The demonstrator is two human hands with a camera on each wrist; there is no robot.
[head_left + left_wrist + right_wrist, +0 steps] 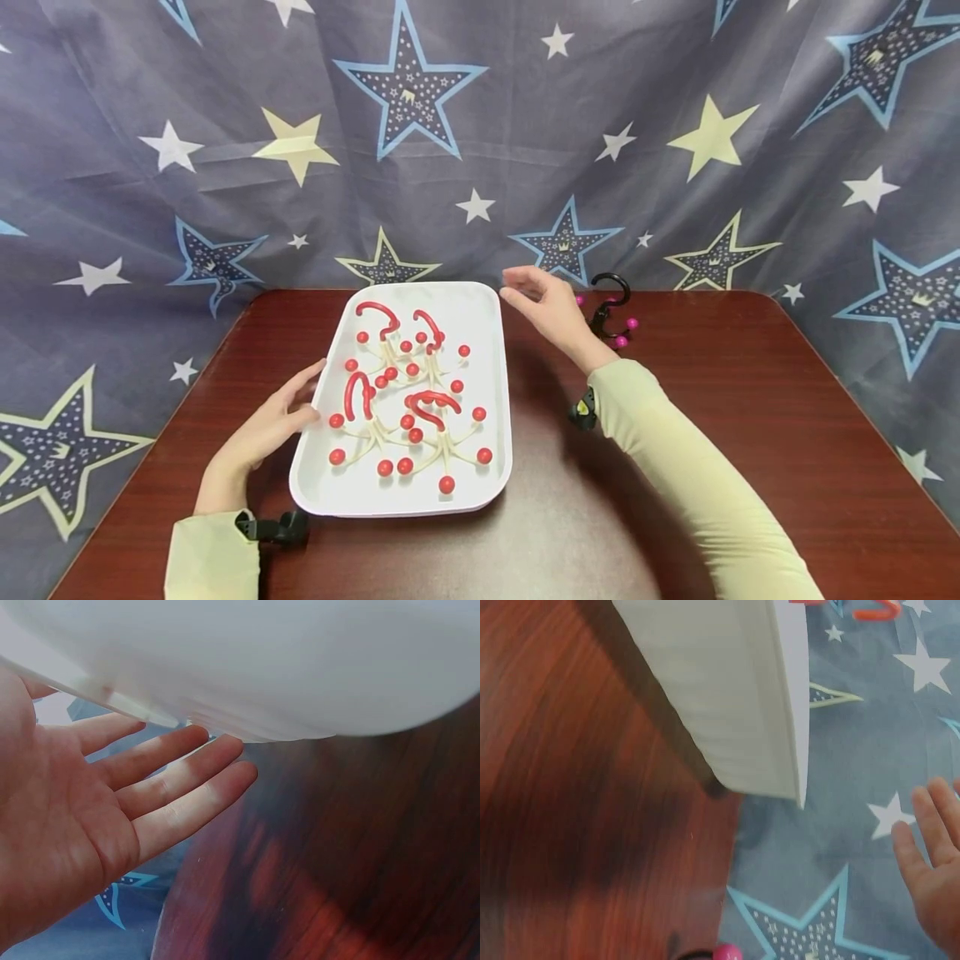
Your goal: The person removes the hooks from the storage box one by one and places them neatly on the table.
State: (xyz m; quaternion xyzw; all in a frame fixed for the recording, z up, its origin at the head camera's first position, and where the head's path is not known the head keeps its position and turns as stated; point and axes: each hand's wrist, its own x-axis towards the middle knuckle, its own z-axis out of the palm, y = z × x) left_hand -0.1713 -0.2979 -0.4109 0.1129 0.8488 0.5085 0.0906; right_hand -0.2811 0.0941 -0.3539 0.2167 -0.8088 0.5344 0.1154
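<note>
A white rectangular tray (491, 333) holds several hooked, spider-like pieces. Each has a red hook (350, 398) on top and cream legs tipped with red balls (447, 484). At the tray's left side is my left hand (266, 429), its fingers extended. In the left wrist view those fingers (176, 806) reach to the tray's outer wall (322, 667); whether they touch it is hard to tell. My right hand (551, 312) hovers just off the tray's far right corner, fingers loosely bent and holding nothing. The right wrist view has that hand (937, 881) apart from the tray.
A similar black hooked piece (600, 318) with pink balls lies on the brown table (750, 433), behind my right wrist. A dark star-patterned curtain (510, 150) hangs along the back and sides of the table. Each wrist wears a black device (273, 528).
</note>
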